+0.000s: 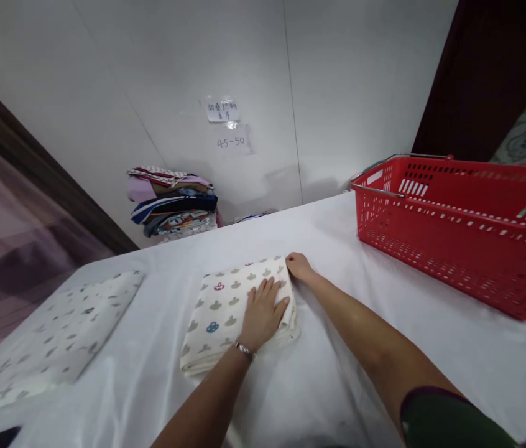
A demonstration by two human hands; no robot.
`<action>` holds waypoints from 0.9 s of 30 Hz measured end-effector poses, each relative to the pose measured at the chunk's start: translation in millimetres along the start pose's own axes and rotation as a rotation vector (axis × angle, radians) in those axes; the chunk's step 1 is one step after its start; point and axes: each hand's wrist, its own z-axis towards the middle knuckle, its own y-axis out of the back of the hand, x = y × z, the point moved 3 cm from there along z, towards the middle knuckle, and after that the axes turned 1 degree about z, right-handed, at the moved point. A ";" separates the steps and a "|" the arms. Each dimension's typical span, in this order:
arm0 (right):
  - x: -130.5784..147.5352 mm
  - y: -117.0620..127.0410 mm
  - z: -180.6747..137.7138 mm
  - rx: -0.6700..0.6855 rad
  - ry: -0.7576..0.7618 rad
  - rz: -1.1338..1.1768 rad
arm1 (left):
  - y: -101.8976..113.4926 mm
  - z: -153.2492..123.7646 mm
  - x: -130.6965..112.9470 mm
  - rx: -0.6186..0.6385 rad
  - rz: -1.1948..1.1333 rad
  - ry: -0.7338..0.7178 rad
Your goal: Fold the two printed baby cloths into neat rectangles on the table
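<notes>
A folded cream cloth (230,308) printed with small grey shapes and a few coloured ones lies on the table (337,261), which is covered by a white sheet, roughly at the middle of the view. The left hand (262,314) lies flat on the right part of this cloth, palm down and fingers spread, gripping nothing; a bracelet (244,350) sits at its wrist. The right hand (299,266) rests at the cloth's far right corner, touching its edge; its fingers seem curled against the fabric, but whether they pinch the corner cannot be told from this angle.

To the left, apart from the cloth, a second folded cloth (58,339) of a similar print lies flat on the table. At the right stands a red plastic basket (459,233) with metal handles, well apart from both hands. Against the white wall (151,74) at the far edge of the table sits a stack of folded garments (172,202) in mixed colours, and above it two paper labels (228,124) are stuck to the wall, the lower one reading 45-50.
</notes>
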 end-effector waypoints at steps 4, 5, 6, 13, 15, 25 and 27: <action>-2.9 5.3 -20.9 0.125 -0.074 0.100 | 1.0 0.3 4.2 -0.036 -0.054 0.018; -3.1 7.1 -29.0 0.153 -0.087 0.127 | 4.3 0.8 3.9 -0.060 -0.080 0.029; -3.3 8.9 -37.9 0.179 -0.097 0.153 | 8.5 0.7 2.7 -0.091 -0.106 0.040; -6.2 15.4 -99.4 0.320 -0.115 0.265 | 32.2 -22.1 -28.7 -0.118 -0.115 0.034; -7.7 15.6 -111.9 0.354 -0.113 0.286 | 32.0 -30.6 -37.0 -0.087 -0.057 0.019; -21.1 13.2 -128.5 0.396 -0.100 0.457 | 27.1 -34.8 -39.1 -0.046 -0.008 0.047; -23.3 17.8 -125.0 0.351 -0.084 0.462 | 28.6 -35.6 -37.8 -0.044 -0.050 0.074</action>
